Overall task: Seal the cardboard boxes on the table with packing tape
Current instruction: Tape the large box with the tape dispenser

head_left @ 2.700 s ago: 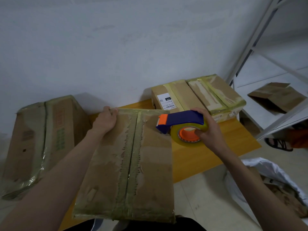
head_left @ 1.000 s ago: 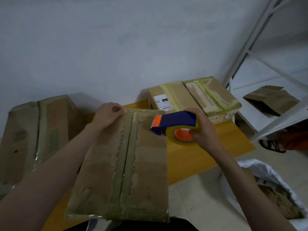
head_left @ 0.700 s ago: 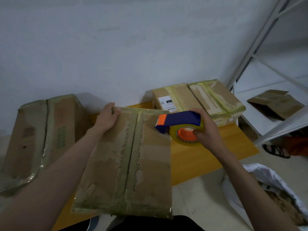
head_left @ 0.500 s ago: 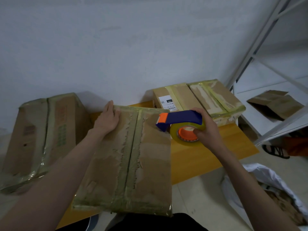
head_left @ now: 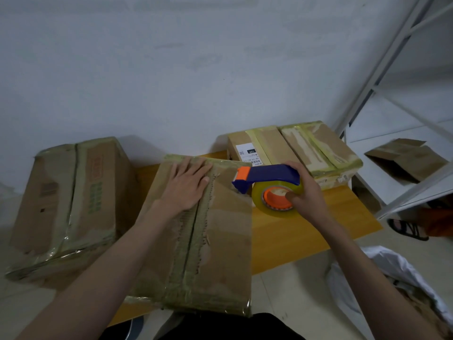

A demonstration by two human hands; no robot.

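Head view gives us the cardboard box (head_left: 196, 236) lying flat on the near part of the yellow table (head_left: 289, 231), its near edge overhanging toward us and its torn centre seam partly covered by our left hand (head_left: 187, 186), which lies flat on the far end with fingers straight and spread. Our right hand (head_left: 305, 192) grips the tape dispenser (head_left: 267, 175) — fingers curled over the blue body, the thumb tucked into the orange core of the tape roll (head_left: 272, 204) — just beside the box's far right corner; whether the blue nose touches the cardboard we cannot tell. Behind it two taped boxes (head_left: 294, 148) sit against the wall, the label on one too small to read. A larger box (head_left: 66, 204) stands left, a white shelf (head_left: 392, 168) right — its upper part cut off.
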